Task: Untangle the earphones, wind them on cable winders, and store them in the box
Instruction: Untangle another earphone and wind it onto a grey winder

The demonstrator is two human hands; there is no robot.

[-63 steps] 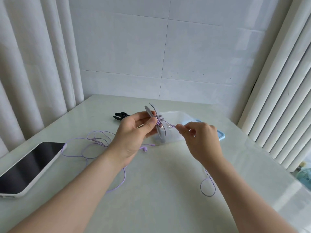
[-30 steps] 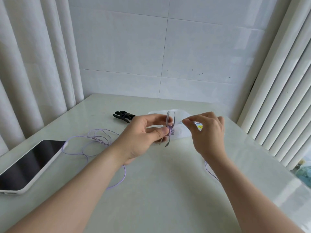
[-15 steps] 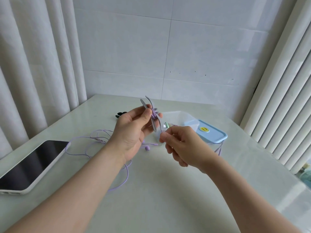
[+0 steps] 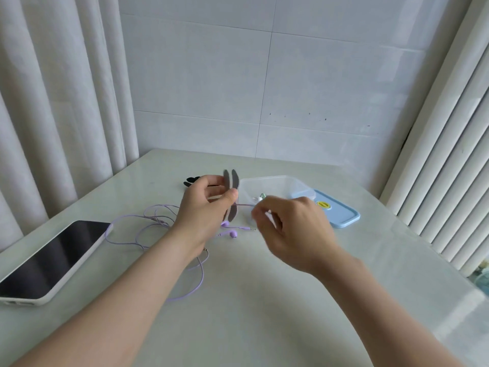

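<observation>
Above the table (image 4: pixel 238 308), the left hand (image 4: pixel 205 211) pinches the winder (image 4: pixel 233 180) upright between thumb and fingers. Just beside it, the blurred right hand (image 4: pixel 293 229) pinches the cable (image 4: pixel 202 275) with curled fingers; loose loops lie under the left wrist.

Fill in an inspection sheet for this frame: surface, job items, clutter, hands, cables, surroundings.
Surface: pale glossy table.
Job's things: grey winder held upright above the table; clear box open, blue lid beside it; black winder lies behind the left hand.
Clutter: phone, screen dark, at the left edge.
Hands: left hand grips the grey winder; right hand, blurred, pinches the cable.
Cables: purple earphones, one strand from winder to right hand, the rest in loose loops on the table.
Surroundings: curtains left, tiled wall behind, white vertical slats right.
</observation>
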